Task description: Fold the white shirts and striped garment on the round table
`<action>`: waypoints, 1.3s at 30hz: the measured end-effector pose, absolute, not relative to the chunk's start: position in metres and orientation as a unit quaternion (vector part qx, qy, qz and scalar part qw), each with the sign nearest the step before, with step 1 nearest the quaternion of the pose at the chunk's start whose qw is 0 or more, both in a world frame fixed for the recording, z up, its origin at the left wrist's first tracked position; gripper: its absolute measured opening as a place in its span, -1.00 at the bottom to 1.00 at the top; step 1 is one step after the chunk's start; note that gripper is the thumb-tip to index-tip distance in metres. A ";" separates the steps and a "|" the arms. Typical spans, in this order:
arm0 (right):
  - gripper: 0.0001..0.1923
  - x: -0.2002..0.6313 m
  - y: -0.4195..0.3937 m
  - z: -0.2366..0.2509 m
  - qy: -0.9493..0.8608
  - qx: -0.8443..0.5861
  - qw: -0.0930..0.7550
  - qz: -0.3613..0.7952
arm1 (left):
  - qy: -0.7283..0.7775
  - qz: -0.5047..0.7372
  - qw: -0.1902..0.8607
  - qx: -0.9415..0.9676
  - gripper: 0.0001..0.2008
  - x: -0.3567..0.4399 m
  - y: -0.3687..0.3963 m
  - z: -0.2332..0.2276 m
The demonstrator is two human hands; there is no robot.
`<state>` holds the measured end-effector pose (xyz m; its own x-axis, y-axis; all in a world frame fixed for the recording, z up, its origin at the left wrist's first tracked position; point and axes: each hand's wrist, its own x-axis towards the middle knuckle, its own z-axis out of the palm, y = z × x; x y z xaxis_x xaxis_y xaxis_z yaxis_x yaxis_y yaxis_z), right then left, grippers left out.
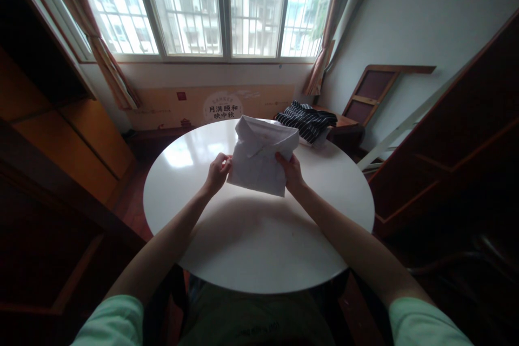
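Striped garment lies at the round table's far edge.

Round white table w/ striped garment at far edge.

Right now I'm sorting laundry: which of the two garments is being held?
The white folded shirt, gripped by the left hand and right hand. The dark striped garment lies untouched at the table's far edge.

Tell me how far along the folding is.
Done: the white shirt is already folded into a compact rectangle, collar on top. In hand: the left hand and right hand grip its sides, above the round white table. Left: the striped garment lies unfolded at the table's far edge.
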<state>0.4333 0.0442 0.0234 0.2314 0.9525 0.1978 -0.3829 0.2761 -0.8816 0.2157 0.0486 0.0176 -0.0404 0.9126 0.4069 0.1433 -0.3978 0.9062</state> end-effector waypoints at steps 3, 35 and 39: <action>-0.59 0.433 0.042 0.026 -0.384 -0.360 0.698 0.486 | 0.441 0.584 0.358 0.579 -0.77 0.217 0.051 0.016; -0.62 0.428 0.034 0.025 -0.439 -0.340 0.633 0.539 | 0.349 0.604 0.549 0.461 -0.74 0.210 0.042 0.036; -0.62 0.428 0.035 0.025 -0.433 -0.337 0.634 0.544 | 0.342 0.599 0.568 0.449 -0.73 0.209 0.044 0.035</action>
